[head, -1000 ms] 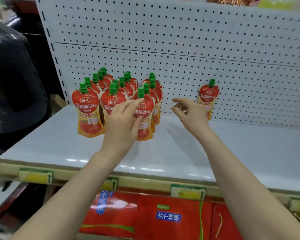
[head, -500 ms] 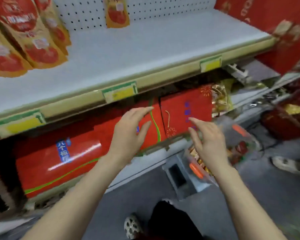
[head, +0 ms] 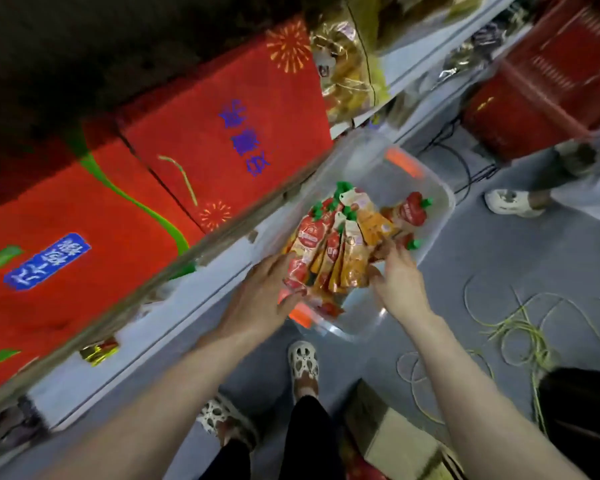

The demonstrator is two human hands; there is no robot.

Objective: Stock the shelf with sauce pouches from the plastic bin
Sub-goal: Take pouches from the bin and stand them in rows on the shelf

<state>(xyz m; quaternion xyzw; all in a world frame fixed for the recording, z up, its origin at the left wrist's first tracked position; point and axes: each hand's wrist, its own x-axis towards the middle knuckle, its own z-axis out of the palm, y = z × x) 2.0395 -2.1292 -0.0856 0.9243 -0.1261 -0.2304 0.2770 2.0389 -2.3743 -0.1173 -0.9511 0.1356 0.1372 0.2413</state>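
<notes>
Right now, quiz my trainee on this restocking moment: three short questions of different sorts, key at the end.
1. True or false: both hands are at the bunch of sauce pouches inside the clear plastic bin.
2. What colour are the pouch caps? A red, B green, C blue.
3. Fill in: the bin sits on the ____.

Key: 1 true, the left hand and the right hand flank the bunch. 2 B. 3 floor.
</notes>
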